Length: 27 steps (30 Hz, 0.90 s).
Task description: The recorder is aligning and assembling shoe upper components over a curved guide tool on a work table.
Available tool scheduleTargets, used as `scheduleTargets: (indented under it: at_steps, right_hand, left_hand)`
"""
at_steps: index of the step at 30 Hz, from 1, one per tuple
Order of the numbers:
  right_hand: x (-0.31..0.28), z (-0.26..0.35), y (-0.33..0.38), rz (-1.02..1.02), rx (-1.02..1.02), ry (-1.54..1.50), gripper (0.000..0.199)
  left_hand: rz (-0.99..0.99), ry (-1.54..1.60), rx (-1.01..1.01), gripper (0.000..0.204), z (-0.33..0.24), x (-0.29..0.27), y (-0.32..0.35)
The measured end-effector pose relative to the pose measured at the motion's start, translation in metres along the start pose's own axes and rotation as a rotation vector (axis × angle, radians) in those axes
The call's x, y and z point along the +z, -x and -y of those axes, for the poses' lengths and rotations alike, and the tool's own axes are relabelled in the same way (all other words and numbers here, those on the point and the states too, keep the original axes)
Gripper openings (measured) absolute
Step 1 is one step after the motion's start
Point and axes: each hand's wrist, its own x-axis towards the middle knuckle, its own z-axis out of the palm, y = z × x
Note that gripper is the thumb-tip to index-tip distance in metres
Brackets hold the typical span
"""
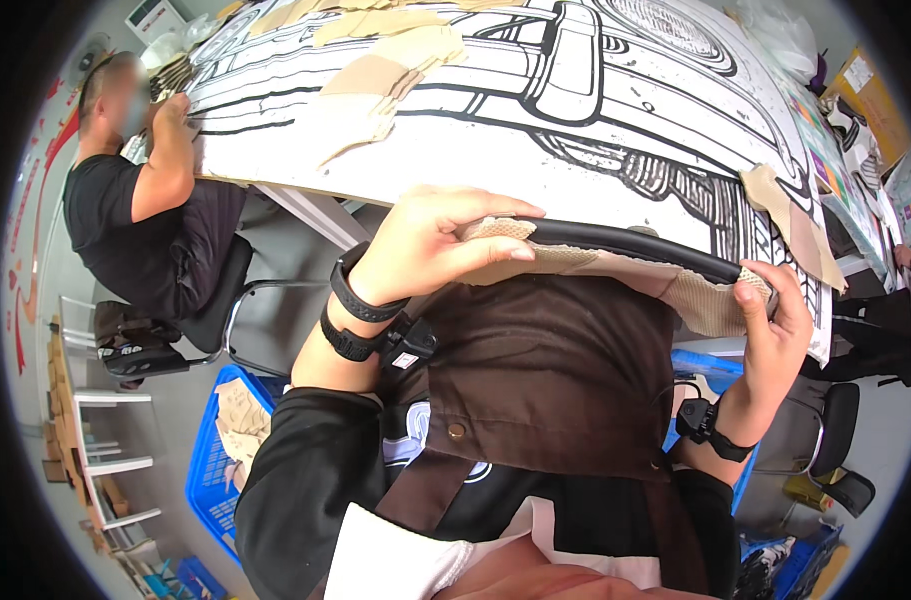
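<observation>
Close to the table's near edge, a long beige fabric piece stretches between my hands. A smooth black curved bar runs along its upper side; I cannot tell whether the two are joined. At the left end, my left hand pinches the fabric between thumb and fingers. My right hand grips the right end, its thumb and fingers closed on a textured beige corner. The middle of the fabric sags a little in front of my brown apron.
The white table has bold black line drawings. Beige fabric pieces lie across it, with another piece at its right edge. A person in black sits at the left. A blue basket holds beige pieces beside me.
</observation>
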Motion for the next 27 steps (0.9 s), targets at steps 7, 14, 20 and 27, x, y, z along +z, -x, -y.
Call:
scheduleTargets:
  at_steps: [7, 14, 20, 27]
  right_hand:
    - [-0.001, -0.01, 0.001, 0.114, 0.089, -0.17, 0.025]
    - [-0.002, -0.015, -0.044, 0.174, 0.011, -0.147, 0.036]
    - [0.042, -0.033, -0.103, 0.347, 0.074, 0.659, 0.059]
    - [0.085, -0.029, -0.045, 0.346, -0.507, 0.427, 0.042]
  left_hand:
    - [-0.012, 0.058, 0.029, 0.029, 0.004, -0.001, 0.003]
    - [0.088, 0.162, -0.299, 0.036, 0.012, -0.009, -0.035]
    - [0.068, -0.352, -0.15, 0.04, 0.087, -0.001, -0.067]
    - [0.314, -0.402, 0.338, 0.035, 0.053, -0.001, -0.042]
